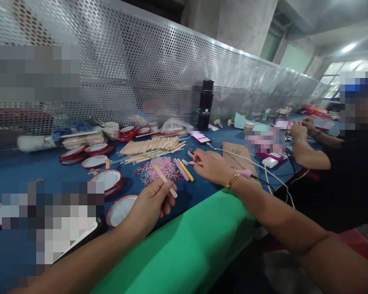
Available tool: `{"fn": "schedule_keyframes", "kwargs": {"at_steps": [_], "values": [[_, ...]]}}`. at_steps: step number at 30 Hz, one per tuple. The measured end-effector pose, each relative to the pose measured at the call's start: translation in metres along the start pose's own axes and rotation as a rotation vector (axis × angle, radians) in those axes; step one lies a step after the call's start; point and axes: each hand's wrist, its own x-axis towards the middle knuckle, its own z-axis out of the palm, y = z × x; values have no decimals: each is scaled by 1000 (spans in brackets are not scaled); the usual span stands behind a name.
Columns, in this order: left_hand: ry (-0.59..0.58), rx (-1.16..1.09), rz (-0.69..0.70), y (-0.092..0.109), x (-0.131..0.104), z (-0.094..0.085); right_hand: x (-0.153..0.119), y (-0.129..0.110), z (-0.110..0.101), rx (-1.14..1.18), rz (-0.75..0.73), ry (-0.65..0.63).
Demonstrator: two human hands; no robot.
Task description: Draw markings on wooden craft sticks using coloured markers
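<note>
Between the thumb and fingers of my left hand [156, 198] is a wooden craft stick [165, 179], tilted, with pink and yellow colour on its upper part. My right hand [213, 165], a gold bracelet at its wrist, is closed in a pinch over the table. A slim pale pen-like thing [190, 154] shows at its fingertips, mostly hidden by the fingers. Just left of it lie a pink marker [181, 170] and a yellow marker [188, 171]. Behind my left hand spreads a pile of small coloured rubber bands [150, 169].
Plain craft sticks [153, 145] lie in a heap farther back. Several red-rimmed round lids [106, 181] are on the left. A black bottle [206, 106] stands by the perforated metal screen [159, 61], near a phone [200, 137]. Cables [233, 151] cross the right side, where another person's hands [300, 130] work.
</note>
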Motion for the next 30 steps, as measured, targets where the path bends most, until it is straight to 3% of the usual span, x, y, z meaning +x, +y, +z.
{"fn": "schedule_keyframes", "kwargs": {"at_steps": [19, 30], "values": [[-24, 16, 3, -1, -1, -1, -3, -3, 9, 4, 9, -32], [-27, 24, 11, -1, 1, 0, -2, -4, 9, -65, -12, -119]]}}
